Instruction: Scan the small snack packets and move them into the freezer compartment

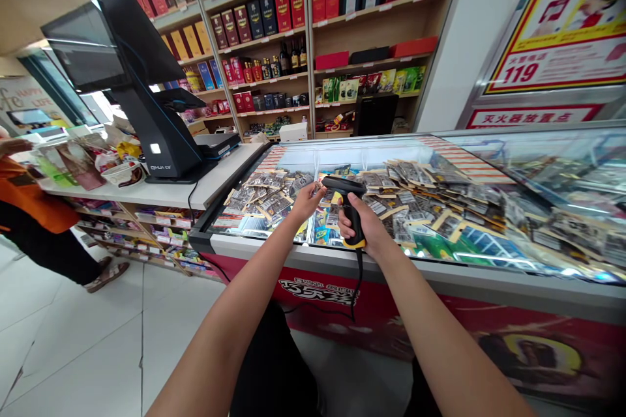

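My right hand (368, 227) is wrapped round the grip of a black and yellow barcode scanner (345, 186), whose head points left. From the bottom of its handle a black cable (360, 273) hangs down in front of the freezer. My left hand (307, 201) is closed just ahead of the scanner's head, fingertips pressed together; what they pinch, if anything, is too small to make out. Beneath both hands lie many small flat packets (264, 194) with dark fronts and pale edges, spread over the glass top of a chest freezer (249, 232).
To the left stands a counter (215, 184) with a black till screen (161, 111) on it. A person in orange (29, 202) is at the far left. Behind the freezer rise shelves (264, 42) of boxes and bottles. A red-and-yellow poster (548, 45) hangs at right.
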A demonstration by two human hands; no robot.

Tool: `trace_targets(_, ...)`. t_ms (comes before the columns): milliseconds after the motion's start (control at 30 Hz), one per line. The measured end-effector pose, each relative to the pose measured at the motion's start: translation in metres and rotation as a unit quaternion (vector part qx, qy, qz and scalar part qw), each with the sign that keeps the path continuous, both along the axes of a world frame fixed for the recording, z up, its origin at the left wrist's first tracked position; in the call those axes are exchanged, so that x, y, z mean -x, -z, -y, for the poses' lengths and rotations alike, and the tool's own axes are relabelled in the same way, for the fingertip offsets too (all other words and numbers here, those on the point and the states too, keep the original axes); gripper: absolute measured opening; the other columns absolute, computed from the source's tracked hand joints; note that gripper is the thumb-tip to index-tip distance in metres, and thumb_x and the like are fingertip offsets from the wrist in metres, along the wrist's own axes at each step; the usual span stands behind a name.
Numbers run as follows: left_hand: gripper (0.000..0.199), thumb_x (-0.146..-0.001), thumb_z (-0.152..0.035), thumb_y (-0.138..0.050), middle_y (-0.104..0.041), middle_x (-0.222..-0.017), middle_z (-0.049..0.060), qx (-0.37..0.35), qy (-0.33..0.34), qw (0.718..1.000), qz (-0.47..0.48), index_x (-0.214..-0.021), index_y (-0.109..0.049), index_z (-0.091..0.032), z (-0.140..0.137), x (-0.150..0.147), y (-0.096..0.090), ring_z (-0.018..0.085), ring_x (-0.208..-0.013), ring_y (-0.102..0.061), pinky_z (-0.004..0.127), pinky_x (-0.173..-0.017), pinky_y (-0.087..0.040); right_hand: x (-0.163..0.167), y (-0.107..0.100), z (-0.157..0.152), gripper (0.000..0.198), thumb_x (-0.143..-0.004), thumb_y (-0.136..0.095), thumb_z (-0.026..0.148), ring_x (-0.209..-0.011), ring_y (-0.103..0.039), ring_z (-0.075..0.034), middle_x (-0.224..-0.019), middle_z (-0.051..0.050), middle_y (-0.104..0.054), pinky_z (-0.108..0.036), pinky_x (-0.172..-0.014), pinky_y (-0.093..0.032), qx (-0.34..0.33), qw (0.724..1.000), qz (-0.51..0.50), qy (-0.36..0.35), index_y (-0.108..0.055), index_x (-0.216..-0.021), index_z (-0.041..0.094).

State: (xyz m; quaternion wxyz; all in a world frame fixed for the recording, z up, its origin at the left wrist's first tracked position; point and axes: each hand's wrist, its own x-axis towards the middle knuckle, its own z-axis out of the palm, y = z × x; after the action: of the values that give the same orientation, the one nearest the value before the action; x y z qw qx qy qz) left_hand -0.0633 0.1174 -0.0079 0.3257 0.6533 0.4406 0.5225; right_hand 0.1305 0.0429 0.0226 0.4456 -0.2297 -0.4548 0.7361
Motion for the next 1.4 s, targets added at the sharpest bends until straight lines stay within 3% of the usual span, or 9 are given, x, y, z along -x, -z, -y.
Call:
trace_targets(567,0.045,-0.094,-0.062,-0.067,-0.059,-0.083,0.004,-0.023,-0.013,1.0,0.005,-0.093,-0.067,-0.017,0.001,-0.001,-0.001,0.015,-0.068,-0.059,0.027,-0.05,-0.059,0.001,0.002,0.006,0.054,-0.081,-0.084,0.069,-0.038,-0.039,-0.007,-0.055,0.007,-0.05,-0.02,-0.039,-0.035,-0.019,1.0,-0.014,0.012,-0.061,-0.094,0.021)
trace_targets(933,0.029,-0.098,-0.045,-0.065,-0.046,-0.071,-0.002,-0.021,-0.076,0.997,-0.015,-0.087,-0.064,-0.018,0.004,0.001,-0.005,0.014,-0.057,-0.054,0.028,-0.048,-0.055,-0.002,0.006,0.011,0.056,-0.079,-0.086,0.069,-0.036,-0.039,-0.006,-0.053,0.008,-0.05,-0.02,-0.039,-0.036,-0.02,0.999,-0.041,0.011,-0.061,-0.094,0.021)
trace_targets(1167,0.037,-0.096,-0.052,-0.068,-0.042,-0.063,-0.003,-0.033,-0.124,0.991,-0.038,-0.078,-0.059,-0.021,0.001,0.006,-0.004,0.015,-0.058,-0.052,0.028,-0.054,-0.052,-0.005,0.006,0.014,0.054,-0.079,-0.086,0.067,-0.036,-0.038,-0.006,-0.052,0.008,-0.049,-0.02,-0.04,-0.036,-0.018,0.998,-0.064,0.011,-0.061,-0.095,0.022)
trace_targets(1400,0.035,-0.096,-0.05,-0.07,-0.037,-0.063,-0.005,-0.019,-0.137,0.99,-0.033,-0.083,-0.061,-0.019,0.001,0.005,-0.003,0.011,-0.051,-0.045,0.026,-0.048,-0.046,-0.004,0.006,0.015,0.054,-0.08,-0.086,0.068,-0.035,-0.036,-0.006,-0.052,0.009,-0.049,-0.02,-0.04,-0.035,-0.028,0.998,-0.049,-0.003,-0.06,-0.095,0.022)
